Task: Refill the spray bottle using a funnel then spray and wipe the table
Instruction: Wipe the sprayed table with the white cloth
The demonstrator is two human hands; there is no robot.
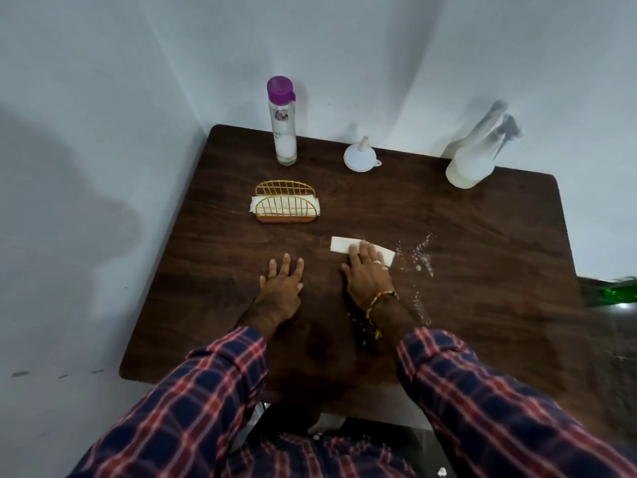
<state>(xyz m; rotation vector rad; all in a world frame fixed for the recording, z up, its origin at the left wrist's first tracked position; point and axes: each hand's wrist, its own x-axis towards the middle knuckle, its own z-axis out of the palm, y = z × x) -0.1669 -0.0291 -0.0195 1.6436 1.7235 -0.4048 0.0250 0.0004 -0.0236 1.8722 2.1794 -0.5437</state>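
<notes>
My right hand presses flat on a folded white tissue in the middle of the dark wooden table. Spray droplets glisten just right of the tissue. My left hand rests flat on the table, fingers spread, holding nothing. The white spray bottle stands at the back right. A white funnel sits upside down at the back centre. A clear water bottle with a purple cap stands at the back left.
A gold wire napkin holder with white tissues stands behind my left hand. White walls close in behind and to the left of the table. A green object lies beyond the table's right edge.
</notes>
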